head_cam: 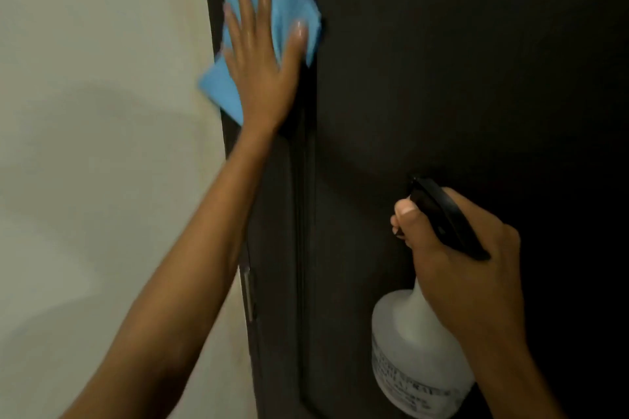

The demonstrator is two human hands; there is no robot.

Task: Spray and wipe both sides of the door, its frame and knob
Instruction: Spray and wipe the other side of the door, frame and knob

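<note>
A dark brown door [459,61] fills the right of the head view, with its dark frame [272,214] running down beside it. My left hand [262,61] presses a blue cloth [282,0] flat against the frame near the top, fingers straight and spread. My right hand [459,248] grips the neck of a white spray bottle [412,360] with a black trigger head, held in front of the door's lower part, nozzle pointing up and left. No knob is in view.
A pale wall [102,146] covers the left side. A metal strike plate [246,292] sits on the frame's edge below my left forearm.
</note>
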